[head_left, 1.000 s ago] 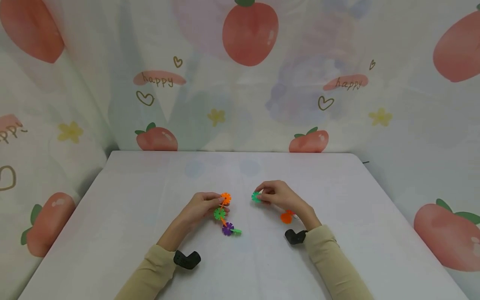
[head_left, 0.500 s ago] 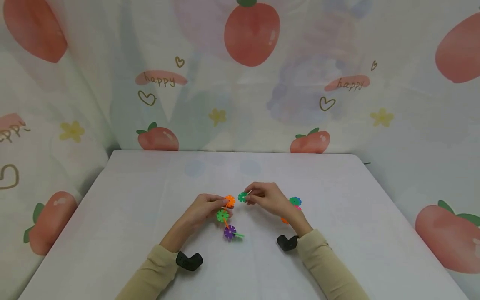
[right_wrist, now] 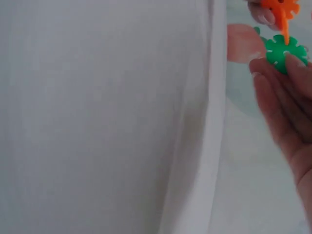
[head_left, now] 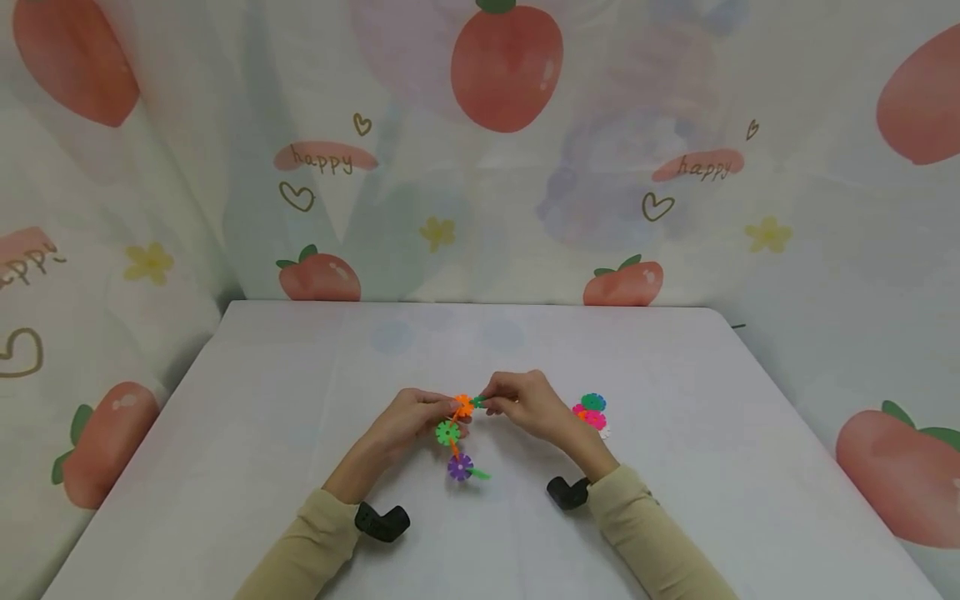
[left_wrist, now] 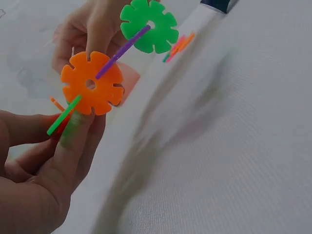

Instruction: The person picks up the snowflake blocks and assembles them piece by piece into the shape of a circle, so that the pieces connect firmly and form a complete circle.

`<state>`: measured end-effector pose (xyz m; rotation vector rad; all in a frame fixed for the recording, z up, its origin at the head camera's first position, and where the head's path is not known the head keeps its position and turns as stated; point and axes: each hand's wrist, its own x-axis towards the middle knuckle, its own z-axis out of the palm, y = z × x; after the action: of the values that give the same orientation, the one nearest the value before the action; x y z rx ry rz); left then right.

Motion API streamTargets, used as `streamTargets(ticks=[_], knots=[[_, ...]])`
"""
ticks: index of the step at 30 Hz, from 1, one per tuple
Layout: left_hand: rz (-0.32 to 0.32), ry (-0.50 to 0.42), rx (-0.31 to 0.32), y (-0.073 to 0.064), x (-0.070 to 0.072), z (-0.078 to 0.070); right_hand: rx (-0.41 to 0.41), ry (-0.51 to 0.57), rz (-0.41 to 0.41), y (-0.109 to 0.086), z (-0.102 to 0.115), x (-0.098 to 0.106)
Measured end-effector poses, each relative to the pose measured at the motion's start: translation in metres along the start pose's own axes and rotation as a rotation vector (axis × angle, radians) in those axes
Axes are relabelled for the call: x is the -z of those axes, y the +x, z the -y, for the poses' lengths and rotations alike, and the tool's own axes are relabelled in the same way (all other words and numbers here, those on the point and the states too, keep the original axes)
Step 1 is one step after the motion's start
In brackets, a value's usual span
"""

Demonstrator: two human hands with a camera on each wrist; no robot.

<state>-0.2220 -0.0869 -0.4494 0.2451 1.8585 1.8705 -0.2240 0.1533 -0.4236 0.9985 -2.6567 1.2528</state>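
Observation:
My left hand (head_left: 405,421) pinches a chain of notched plastic snowflake discs near its top. At the top is an orange disc (head_left: 464,406), with a light green disc (head_left: 447,432) below it. Lower down hang a purple disc (head_left: 461,467) and another light green disc (head_left: 480,474) seen edge-on. With thumb and fingertips, my right hand (head_left: 532,407) pinches a darker green disc (right_wrist: 281,51). Its rim meets the rim of the top orange disc in the right wrist view. Part of the chain is hidden behind the left fingers in the left wrist view.
More snowflake discs (head_left: 594,419), pink, green and blue among them, lie on the white-covered table (head_left: 637,550) just right of my right hand. A black camera is worn on each wrist. A fruit-printed cloth (head_left: 480,192) hangs behind the table's far edge.
My right hand has moved left with the green disc, bringing it against the chain's top orange disc and turning it edge-on. My left hand has shifted slightly right with the chain.

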Motion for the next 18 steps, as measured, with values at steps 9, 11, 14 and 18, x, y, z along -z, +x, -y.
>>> streamTargets(ticks=[9,11,14,18], knots=[[0.008,0.027,-0.004,-0.003,0.000,-0.003,-0.023,0.018,0.020,0.001,0.003,-0.001],[0.021,0.033,-0.008,-0.003,0.000,-0.003,-0.051,0.002,0.026,0.000,0.004,0.003],[0.034,0.032,0.000,-0.002,0.000,-0.002,-0.108,-0.021,0.028,-0.004,0.002,0.013],[0.035,0.031,0.025,0.000,0.002,-0.001,-0.146,-0.059,0.019,-0.014,-0.006,0.027]])
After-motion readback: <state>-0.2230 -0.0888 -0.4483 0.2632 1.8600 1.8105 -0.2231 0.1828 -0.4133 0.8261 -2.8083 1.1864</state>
